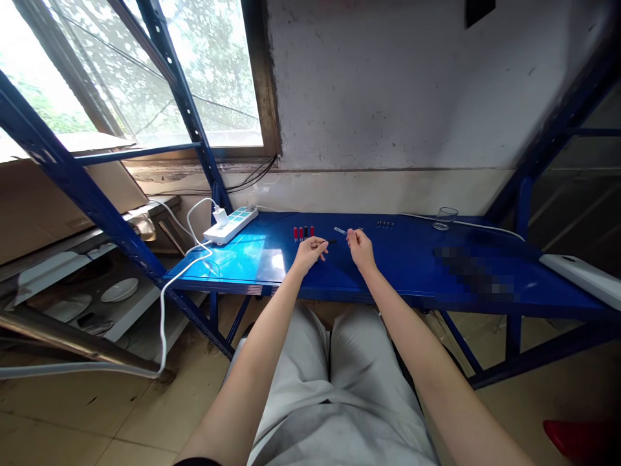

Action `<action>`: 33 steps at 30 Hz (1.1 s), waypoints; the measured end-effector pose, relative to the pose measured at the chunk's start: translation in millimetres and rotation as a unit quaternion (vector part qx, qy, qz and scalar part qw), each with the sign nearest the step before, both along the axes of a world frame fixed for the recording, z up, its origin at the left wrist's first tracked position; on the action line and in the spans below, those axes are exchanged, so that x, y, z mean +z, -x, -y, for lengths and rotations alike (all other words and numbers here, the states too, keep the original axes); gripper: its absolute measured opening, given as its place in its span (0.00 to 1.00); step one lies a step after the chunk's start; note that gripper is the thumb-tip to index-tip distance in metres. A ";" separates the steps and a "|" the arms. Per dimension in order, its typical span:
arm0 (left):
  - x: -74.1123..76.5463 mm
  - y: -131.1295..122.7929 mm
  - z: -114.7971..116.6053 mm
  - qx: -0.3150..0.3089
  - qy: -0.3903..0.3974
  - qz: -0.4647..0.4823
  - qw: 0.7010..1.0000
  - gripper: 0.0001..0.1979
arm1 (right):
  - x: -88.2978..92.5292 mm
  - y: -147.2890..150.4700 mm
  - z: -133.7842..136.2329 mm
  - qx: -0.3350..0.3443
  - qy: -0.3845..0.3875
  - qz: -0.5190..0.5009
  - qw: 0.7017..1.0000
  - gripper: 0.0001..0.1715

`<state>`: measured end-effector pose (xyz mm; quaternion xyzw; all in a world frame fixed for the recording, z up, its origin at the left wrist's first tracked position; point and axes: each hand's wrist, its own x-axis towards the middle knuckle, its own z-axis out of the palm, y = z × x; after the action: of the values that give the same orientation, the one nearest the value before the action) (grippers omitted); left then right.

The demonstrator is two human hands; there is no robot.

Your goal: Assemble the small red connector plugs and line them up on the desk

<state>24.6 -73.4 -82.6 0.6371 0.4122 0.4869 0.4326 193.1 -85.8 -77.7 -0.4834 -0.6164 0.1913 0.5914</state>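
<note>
My left hand (309, 254) is closed on a slim black piece (332, 241) that sticks out to the right of its fingertips. Beside it, my right hand (359, 249) pinches a thin, clear stick-like piece (340, 230) pointing left. The two pieces are apart, held just above the blue table (402, 259). Behind my left hand stand several small red and black cylinders (301, 232) in a row; their lower ends are partly hidden. Several tiny metallic pieces (385, 224) lie in a row beyond my right hand, too small to identify.
A white power strip (231, 224) with a plug and cable sits at the table's left end. A clear glass (445, 219) stands at the back right, near a blurred dark object (473, 273). A white device (582, 275) lies at the right edge. Blue metal posts frame both sides.
</note>
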 end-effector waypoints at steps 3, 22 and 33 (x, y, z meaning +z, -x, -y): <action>0.4 -1.1 0.2 -0.016 0.010 -0.006 1.000 0.19 | -1.8 1.6 -5.2 0.058 0.021 0.002 0.998 0.26; -2.9 -0.4 -3.3 -0.029 -0.006 0.012 0.999 0.24 | 4.2 6.0 3.6 0.214 0.168 -0.024 0.962 0.28; -6.4 -2.2 -4.3 -0.022 -0.021 -0.009 0.999 0.20 | 1.6 6.7 1.4 0.214 0.159 -0.008 0.964 0.30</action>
<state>26.8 -69.2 -89.0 0.6592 0.3913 0.4805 0.4260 186.5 -87.1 -76.1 -0.4268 -0.6623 0.4129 0.4567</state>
